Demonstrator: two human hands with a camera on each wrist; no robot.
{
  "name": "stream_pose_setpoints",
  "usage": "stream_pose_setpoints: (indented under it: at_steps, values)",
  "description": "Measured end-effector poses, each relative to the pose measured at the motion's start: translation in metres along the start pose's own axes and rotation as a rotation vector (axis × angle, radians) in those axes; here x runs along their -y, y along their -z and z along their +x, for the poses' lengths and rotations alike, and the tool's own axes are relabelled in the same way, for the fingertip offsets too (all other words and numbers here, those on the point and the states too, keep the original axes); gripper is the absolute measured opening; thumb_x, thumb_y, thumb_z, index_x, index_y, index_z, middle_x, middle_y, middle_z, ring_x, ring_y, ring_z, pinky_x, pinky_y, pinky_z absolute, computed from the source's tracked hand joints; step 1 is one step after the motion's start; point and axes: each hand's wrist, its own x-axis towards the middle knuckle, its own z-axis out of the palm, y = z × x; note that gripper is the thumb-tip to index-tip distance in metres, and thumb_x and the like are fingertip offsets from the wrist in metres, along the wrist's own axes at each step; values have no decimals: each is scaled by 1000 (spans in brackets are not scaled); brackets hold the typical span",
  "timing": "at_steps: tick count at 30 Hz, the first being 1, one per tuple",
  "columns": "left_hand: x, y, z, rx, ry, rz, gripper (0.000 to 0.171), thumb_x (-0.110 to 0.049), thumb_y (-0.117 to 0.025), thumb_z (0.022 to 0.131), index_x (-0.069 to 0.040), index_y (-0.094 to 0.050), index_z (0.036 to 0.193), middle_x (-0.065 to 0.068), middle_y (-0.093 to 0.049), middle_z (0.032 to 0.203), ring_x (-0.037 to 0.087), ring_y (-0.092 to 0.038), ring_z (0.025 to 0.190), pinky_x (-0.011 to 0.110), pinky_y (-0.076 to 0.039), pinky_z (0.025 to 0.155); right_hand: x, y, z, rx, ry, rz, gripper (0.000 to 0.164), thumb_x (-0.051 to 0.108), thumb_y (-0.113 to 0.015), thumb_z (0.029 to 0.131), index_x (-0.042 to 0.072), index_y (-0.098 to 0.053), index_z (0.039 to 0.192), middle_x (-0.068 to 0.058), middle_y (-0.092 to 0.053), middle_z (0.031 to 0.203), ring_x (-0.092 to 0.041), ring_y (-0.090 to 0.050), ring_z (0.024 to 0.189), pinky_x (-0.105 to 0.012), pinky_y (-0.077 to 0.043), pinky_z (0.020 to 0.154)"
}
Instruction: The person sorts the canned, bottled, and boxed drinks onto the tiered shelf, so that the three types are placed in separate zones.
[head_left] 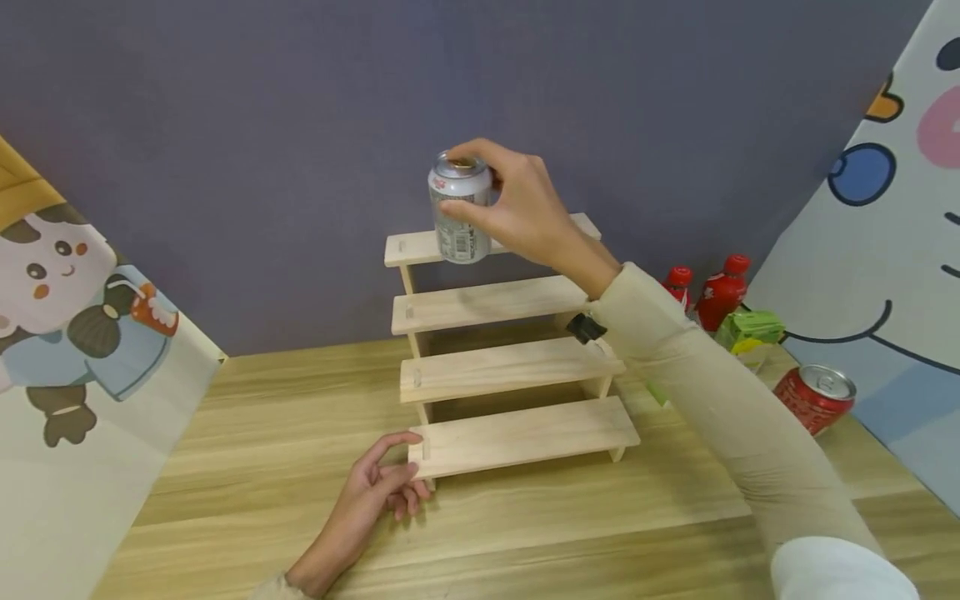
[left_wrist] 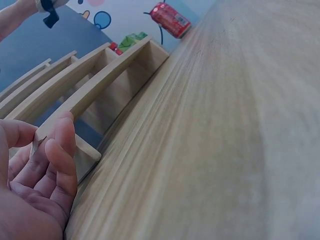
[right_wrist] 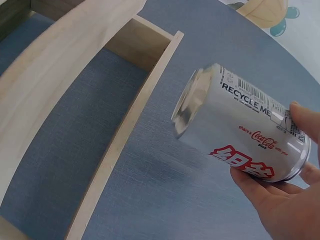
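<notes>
My right hand (head_left: 525, 204) grips a silver-white Coca-Cola can (head_left: 462, 223) between thumb and fingers. In the head view the can overlaps the left part of the top step of a pale wooden stepped rack (head_left: 525, 437). The right wrist view shows the can (right_wrist: 245, 125) tilted, its metal end beside the edge of a wooden step (right_wrist: 125, 127), with "RECYCLE ME" on its side. Low on the left, my left hand (head_left: 375, 487) pinches the left end of the rack's lowest step. Its thumb and fingers (left_wrist: 62, 162) bend about that end in the left wrist view.
Right of the rack, partly behind my right sleeve, stand two red bottles (head_left: 722, 296) and a green-and-yellow carton (head_left: 750, 333). A red Coca-Cola can (head_left: 817, 398) stands nearer the right edge of the wood-grain table (head_left: 300, 425). A dark panel (head_left: 300, 167) rises behind the rack.
</notes>
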Motion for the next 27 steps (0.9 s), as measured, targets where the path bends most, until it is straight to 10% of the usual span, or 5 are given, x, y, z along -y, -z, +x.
stream_pose_setpoints:
  at_steps: [27]
  values:
    - [0,-2,0,-3,-15,-4,47,-15,-57,102,-2,-40,143,9,-74,81,13,-65,62,18,-48,51,-31,-44,35,-63,-134,31,58,28,-82,84,12,-57,134,-4,-65,124,-12,-66,101,-26,-56,81]
